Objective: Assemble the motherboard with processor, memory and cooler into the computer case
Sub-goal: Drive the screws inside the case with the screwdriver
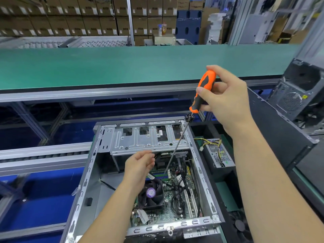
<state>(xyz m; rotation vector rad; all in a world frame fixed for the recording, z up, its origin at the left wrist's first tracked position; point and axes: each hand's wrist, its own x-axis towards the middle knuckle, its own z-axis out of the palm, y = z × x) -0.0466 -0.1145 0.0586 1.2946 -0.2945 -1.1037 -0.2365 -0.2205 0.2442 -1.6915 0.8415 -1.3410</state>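
An open grey computer case lies in front of me with the green motherboard inside it. A black cooler fan with a purple label sits on the board, memory sticks just above it. My right hand grips the orange and black handle of a long screwdriver, whose shaft slants down into the case with its tip near the memory. My left hand hovers inside the case above the fan, its fingers pinched together near black cables; whether it holds anything I cannot tell.
A power supply with yellow and black wires lies right of the case. A second black case stands at far right. A green conveyor belt runs across behind, with stacked cartons beyond it. Blue bins sit at the left.
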